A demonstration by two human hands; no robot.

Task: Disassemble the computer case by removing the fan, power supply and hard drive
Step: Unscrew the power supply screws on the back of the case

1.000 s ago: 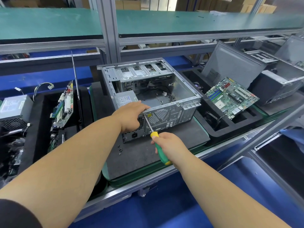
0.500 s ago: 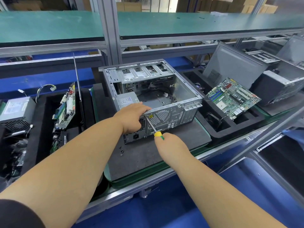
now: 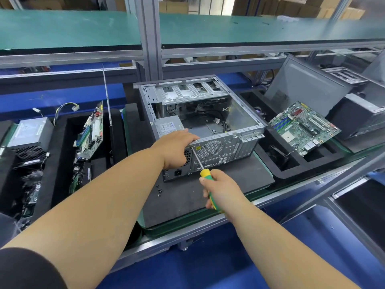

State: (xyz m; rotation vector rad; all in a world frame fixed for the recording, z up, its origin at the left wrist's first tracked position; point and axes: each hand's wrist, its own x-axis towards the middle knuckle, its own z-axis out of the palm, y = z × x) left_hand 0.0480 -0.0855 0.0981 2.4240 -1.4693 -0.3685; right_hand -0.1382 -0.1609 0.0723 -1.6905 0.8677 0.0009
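Observation:
An open grey computer case (image 3: pixel 245 113) lies on its side on a dark foam mat (image 3: pixel 187 197), rear panel toward me. The power supply (image 3: pixel 168 127) sits in its near left corner. My left hand (image 3: pixel 175 149) grips the top rear edge of the case over the power supply. My right hand (image 3: pixel 220 190) holds a screwdriver (image 3: pixel 205 174) with a yellow-green handle. Its tip touches the rear panel near the top edge, beside my left hand. The fan grille (image 3: pixel 209 149) shows on the rear panel. I see no hard drive.
A few loose black screws (image 3: pixel 159 190) lie on the mat by the case. A motherboard (image 3: pixel 302 127) leans in a black foam tray to the right. Another power supply (image 3: pixel 31 134) and upright boards (image 3: pixel 91 132) stand at the left. Metal shelf rails cross overhead.
My right hand has rolled on the screwdriver handle, hiding and then showing the handle again. The tip stays at the same spot. My left hand has not moved.

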